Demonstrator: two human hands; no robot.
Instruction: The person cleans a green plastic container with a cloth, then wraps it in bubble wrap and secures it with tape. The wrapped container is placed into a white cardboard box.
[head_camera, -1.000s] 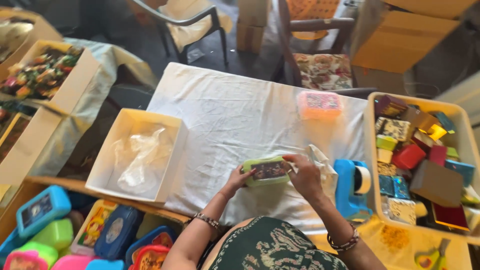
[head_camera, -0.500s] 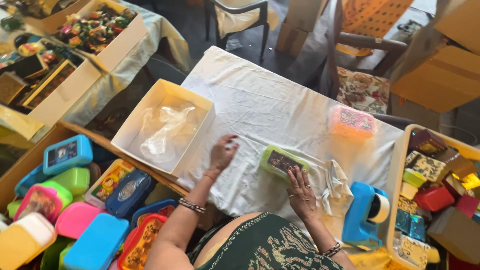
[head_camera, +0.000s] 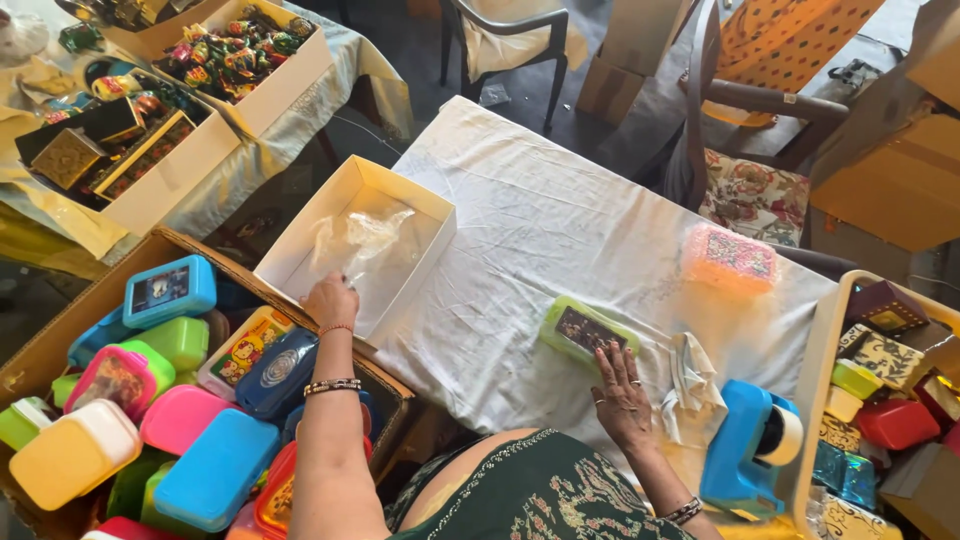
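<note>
- Leftward, the left hand (head_camera: 331, 300) reaches into the white cardboard box (head_camera: 405, 200), fingers seemingly pinching the clear plastic bag (head_camera: 365, 237) inside, though that is hard to confirm.
- Right hand (head_camera: 622, 400) lies flat, fingers spread, touching the green lunch box (head_camera: 586, 333) on the white cloth (head_camera: 560, 230).

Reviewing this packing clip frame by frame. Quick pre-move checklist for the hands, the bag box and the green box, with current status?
1. Left hand at the white box holding clear plastic bags: ok, fingers at the near wall, touching the plastic.
2. Bag actually pinched: cannot tell, fingertips hidden by the hand.
3. Right hand steadying the green box: ok, fingertips rest at its near edge, palm flat on the white cloth.
4. Green box lid closed: ok, it looks shut and flat.
5. Tape dispenser within reach: ok, beside the right hand, roll mounted.
6. Crumpled wrap clear of the green box: ok, lies apart, right of the hand.
</note>
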